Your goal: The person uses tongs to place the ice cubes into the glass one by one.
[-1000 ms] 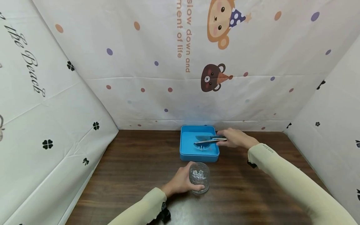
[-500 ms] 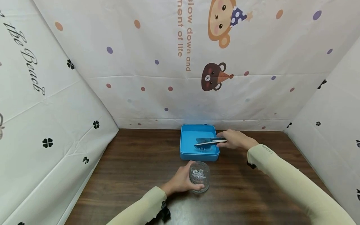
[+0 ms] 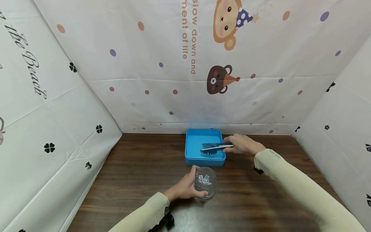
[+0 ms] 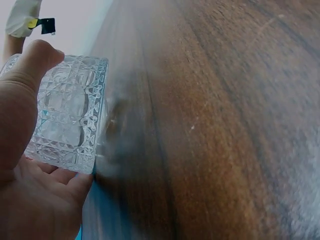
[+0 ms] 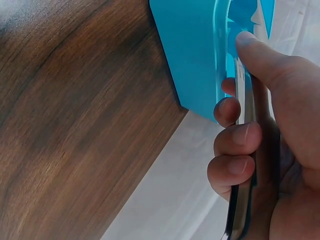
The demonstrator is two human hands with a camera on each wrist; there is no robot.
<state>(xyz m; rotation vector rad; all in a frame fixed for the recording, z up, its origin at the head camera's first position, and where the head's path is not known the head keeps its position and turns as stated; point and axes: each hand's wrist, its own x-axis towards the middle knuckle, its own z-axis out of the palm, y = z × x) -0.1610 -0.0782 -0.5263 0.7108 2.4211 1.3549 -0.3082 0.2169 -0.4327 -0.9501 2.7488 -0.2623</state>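
Note:
In the head view my left hand [image 3: 185,186] grips a clear glass [image 3: 211,186] standing on the table, thumb on the near side and fingers on the far side. Small whitish cubes [image 3: 204,179] lie inside it. The left wrist view shows the cut pattern of the glass [image 4: 65,112]. My right hand [image 3: 241,143] holds metal tongs [image 3: 214,148] over the right rim of a blue box [image 3: 203,161]. The tongs' toothed ends hang inside the box. In the right wrist view my fingers wrap round the tongs [image 5: 242,200]. Whether the tongs pinch anything cannot be made out.
A brown wood-grain table [image 3: 145,161] lies under everything. Behind the box rises a white printed cloth [image 3: 174,106], with further cloth walls at left and right. The glass stands just in front of the box.
The tongs' two arms have drawn slightly closer together since one second ago. Both hands stay in nearly the same places, with the glass still in my left hand.

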